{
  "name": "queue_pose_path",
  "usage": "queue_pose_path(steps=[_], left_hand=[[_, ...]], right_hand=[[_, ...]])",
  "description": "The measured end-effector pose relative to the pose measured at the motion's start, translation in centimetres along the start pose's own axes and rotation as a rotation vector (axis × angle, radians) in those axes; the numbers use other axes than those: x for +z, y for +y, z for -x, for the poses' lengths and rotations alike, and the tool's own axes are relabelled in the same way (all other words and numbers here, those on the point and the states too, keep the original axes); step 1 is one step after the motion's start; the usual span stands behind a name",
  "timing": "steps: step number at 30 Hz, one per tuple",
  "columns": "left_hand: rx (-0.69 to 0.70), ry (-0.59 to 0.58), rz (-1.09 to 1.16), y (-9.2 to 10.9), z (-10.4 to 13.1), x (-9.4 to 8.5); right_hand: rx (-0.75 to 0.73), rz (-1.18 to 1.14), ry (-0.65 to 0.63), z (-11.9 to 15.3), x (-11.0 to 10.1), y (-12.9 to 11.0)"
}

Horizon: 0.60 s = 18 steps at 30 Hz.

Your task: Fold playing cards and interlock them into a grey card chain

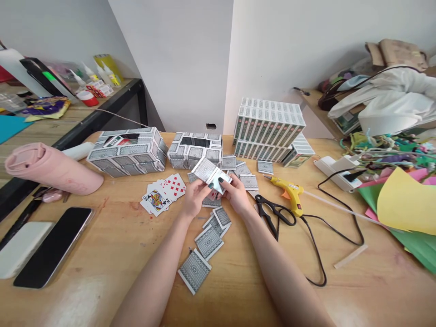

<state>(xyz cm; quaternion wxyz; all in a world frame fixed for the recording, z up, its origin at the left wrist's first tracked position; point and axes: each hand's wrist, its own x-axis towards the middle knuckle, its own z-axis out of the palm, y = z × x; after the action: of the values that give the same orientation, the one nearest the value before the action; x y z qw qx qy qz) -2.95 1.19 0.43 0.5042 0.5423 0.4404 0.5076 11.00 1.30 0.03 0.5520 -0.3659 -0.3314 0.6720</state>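
Note:
Both my hands meet at the middle of the table around a grey-backed card piece [206, 170] with a pale, shiny section at its lower right. My left hand [196, 196] pinches its lower left edge; my right hand [235, 193] grips the shiny end, thumb on top. Below my hands, several folded grey cards [209, 241] lie in a loose trail, and more folded cards [249, 182] sit just beyond my right hand. Face-up playing cards [156, 202] are fanned to the left. Behind stand two boxes covered in folded cards, one [132, 159] larger than the other [177, 159].
Stacked card packs [265, 131] stand at the back. On the right are black scissors [272, 211], a yellow glue gun [289, 193] with its cable, and a white power strip [337, 175]. A phone [52, 247] and pink roll [57, 170] lie left.

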Motion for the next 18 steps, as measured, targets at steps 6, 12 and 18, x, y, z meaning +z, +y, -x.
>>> queue_pose_path(steps=[6, 12, 18], left_hand=[[-0.138, 0.246, 0.086, -0.2, -0.7, -0.3], [-0.097, 0.298, 0.082, -0.5, -0.9, -0.3], [-0.041, 0.461, 0.061, -0.8, -1.4, -0.9]], right_hand=[[-0.026, 0.101, 0.037, 0.3, 0.1, 0.0], [-0.026, 0.056, -0.002, 0.0, 0.2, 0.0], [0.009, 0.090, 0.020, 0.1, 0.2, 0.0]])
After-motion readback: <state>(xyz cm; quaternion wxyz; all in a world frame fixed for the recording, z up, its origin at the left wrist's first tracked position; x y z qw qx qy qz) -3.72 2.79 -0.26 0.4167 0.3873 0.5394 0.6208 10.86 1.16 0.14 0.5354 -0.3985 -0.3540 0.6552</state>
